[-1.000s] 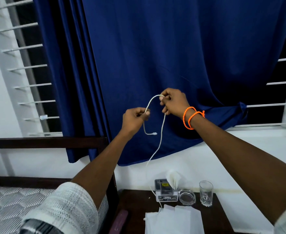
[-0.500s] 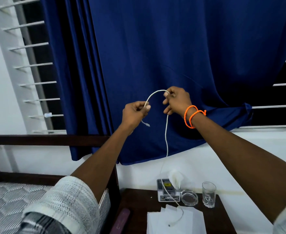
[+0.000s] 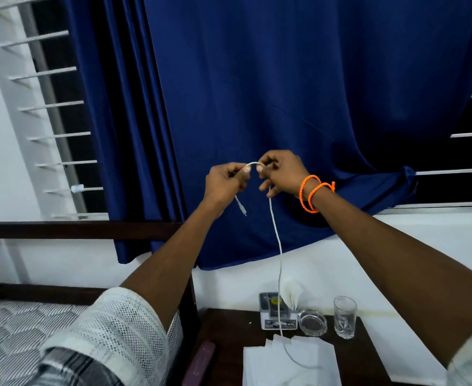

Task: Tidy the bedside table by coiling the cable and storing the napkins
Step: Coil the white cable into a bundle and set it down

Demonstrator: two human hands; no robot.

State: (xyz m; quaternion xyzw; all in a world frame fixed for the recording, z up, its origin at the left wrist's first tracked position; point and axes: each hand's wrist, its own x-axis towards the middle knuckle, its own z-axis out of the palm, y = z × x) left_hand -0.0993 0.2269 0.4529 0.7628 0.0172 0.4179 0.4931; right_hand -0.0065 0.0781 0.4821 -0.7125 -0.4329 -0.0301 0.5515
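A thin white cable is held up in front of the blue curtain. My left hand pinches it near one end, and the plug tip hangs just below that hand. My right hand pinches the cable a short way along, so a small arch runs between the two hands. The rest of the cable drops straight down to the bedside table and curls over the white napkins lying at the table's front.
On the dark table stand a small grey box with a tissue sticking up, a glass ashtray and a drinking glass. A maroon flat object lies at the table's left edge. The bed is to the left.
My two hands have come closer together, shrinking the arch of cable between them. The lower end of the cable has slid a little over the napkins.
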